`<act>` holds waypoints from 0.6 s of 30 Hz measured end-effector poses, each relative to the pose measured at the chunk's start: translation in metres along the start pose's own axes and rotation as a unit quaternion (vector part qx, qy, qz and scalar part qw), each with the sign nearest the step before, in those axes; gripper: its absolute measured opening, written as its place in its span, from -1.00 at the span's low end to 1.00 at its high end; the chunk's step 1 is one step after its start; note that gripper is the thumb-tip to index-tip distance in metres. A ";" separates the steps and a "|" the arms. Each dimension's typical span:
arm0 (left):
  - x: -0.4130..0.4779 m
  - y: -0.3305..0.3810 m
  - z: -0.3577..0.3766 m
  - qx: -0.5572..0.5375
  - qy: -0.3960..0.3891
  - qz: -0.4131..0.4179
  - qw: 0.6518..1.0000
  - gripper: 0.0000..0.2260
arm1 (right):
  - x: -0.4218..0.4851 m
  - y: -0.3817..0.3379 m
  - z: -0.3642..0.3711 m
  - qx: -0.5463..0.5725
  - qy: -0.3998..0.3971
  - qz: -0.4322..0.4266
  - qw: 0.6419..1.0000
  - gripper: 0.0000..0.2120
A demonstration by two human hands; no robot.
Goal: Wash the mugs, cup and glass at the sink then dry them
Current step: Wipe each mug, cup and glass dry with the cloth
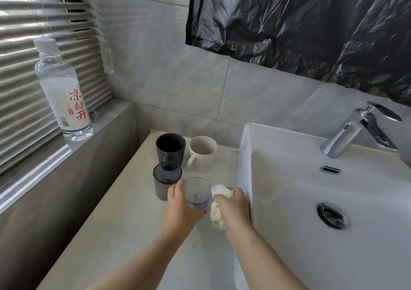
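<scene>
Your left hand [180,205] curls around the clear glass [196,192], thumb on the near side and fingers wrapping its left wall, mouth facing up. Your right hand [233,207] grips a bunched pale cloth [216,218] and holds it against the glass's right side. The cloth shows above and below your fingers. Both hands sit over the light counter [124,234], just left of the sink's [289,200] outer wall; whether the glass rests on the counter or is lifted off it is hard to tell.

Just beyond your left hand stands a dark grey cup [165,184], upright, with a thin shiny rim. Behind it, against the tiled wall, two mugs stand upright side by side, nearly touching: a dark mug [170,149] on the left and a white mug [203,156] on the right, its handle turned toward you.

The chrome faucet [355,131] sits at the back right of the white basin and no water is visible from it. The drain plug [332,215] lies in the basin floor. On the windowsill [106,125] to the left stands a capped water bottle [63,89] with red characters, and black plastic sheeting [311,22] hangs on the wall above the sink.
</scene>
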State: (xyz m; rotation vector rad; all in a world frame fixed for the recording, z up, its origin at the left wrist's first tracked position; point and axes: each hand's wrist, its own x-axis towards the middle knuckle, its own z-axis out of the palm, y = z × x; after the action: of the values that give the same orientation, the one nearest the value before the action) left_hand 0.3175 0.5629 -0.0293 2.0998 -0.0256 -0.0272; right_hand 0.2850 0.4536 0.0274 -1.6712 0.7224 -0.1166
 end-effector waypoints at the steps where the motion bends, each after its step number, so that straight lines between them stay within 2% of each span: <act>1: -0.001 -0.001 -0.001 0.004 0.002 0.001 1.000 -0.19 | -0.002 -0.001 -0.001 0.008 -0.008 0.001 1.000 -0.96; 5: -0.005 -0.002 -0.010 0.003 -0.016 0.016 1.000 -0.18 | -0.011 -0.004 -0.006 0.045 -0.035 0.006 0.998 -0.91; 9: -0.022 -0.006 -0.030 0.040 0.009 0.019 0.999 -0.41 | -0.022 -0.002 -0.010 0.064 -0.056 -0.004 0.996 -0.91; 11: -0.031 -0.005 -0.039 0.024 0.017 0.025 0.999 -0.55 | -0.030 0.000 -0.012 0.065 -0.062 -0.009 0.996 -0.91; 13: -0.037 -0.001 -0.046 -0.038 -0.028 0.011 0.999 -0.60 | -0.038 0.001 -0.011 0.084 -0.087 0.006 0.993 -0.94; 15: -0.038 0.004 -0.053 -0.110 -0.105 -0.027 0.988 -0.61 | -0.047 0.002 -0.007 0.107 -0.140 0.044 0.983 -0.92; 17: -0.043 0.010 -0.060 -0.162 -0.166 -0.054 0.971 -0.78 | -0.054 0.005 -0.002 0.122 -0.202 0.079 0.968 -0.79; 18: -0.047 0.011 -0.063 -0.175 -0.173 -0.060 0.967 -0.88 | -0.058 0.006 0.000 0.129 -0.228 0.088 0.961 -0.72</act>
State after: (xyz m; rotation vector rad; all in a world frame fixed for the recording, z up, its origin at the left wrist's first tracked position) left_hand 0.2727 0.6130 0.0127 1.7182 -0.0958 -0.4413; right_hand 0.2360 0.4828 0.0397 -1.3105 0.4754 0.2833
